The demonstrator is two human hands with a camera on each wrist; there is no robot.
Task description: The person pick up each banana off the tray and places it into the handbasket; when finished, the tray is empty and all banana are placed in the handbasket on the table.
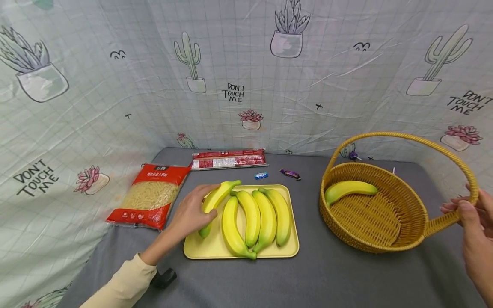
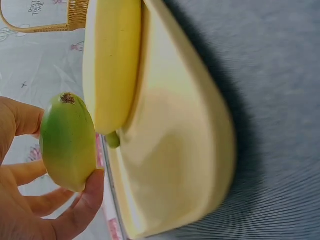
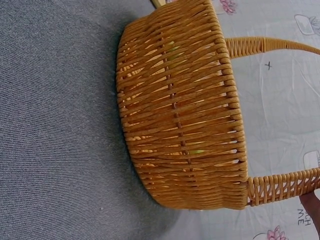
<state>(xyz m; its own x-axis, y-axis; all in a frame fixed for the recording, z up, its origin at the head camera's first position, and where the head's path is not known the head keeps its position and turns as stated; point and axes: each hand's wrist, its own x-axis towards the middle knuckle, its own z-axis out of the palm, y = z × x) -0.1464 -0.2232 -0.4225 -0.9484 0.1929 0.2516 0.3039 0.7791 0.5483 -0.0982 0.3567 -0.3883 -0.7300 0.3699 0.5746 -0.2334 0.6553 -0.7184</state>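
My left hand (image 1: 196,211) grips a yellow banana (image 1: 218,196) with green ends, over the left side of a pale yellow tray (image 1: 194,250). In the left wrist view the thumb and fingers pinch this banana (image 2: 69,142), its dark tip toward the camera. Several other bananas (image 1: 252,218) lie side by side on the tray. At the right, my right hand (image 1: 475,226) holds the handle of a brown wicker basket (image 1: 373,246) by its right side. One banana (image 1: 350,188) lies inside the basket, against its far left wall. Only a fingertip (image 3: 311,207) shows in the right wrist view.
A red bag of pasta (image 1: 150,196) lies left of the tray. Behind the tray are a long red packet (image 1: 229,159), a small blue wrapper (image 1: 261,175) and a purple-wrapped candy (image 1: 290,174). A dark object (image 1: 165,278) sits by the left sleeve. A printed curtain (image 1: 246,107) encloses the grey table.
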